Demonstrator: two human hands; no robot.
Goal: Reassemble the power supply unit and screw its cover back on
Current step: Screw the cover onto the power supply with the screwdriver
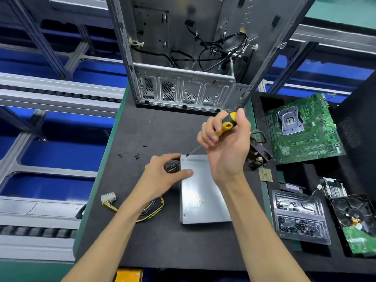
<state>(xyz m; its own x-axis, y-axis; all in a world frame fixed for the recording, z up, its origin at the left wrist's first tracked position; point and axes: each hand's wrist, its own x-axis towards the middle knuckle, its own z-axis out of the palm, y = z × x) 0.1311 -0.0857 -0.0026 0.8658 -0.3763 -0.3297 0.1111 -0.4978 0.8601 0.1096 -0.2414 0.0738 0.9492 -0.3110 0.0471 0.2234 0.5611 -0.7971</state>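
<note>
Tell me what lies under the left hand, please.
Under the left hand sits the far left corner of the power supply, thumb resting on its cover. Coloured wires show at the fingers. Where the wires leave the unit is covered by the hand.

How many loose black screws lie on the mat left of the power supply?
4 by my count: one farthest back, one leftmost, two close together. The left hand may hide more.
</note>
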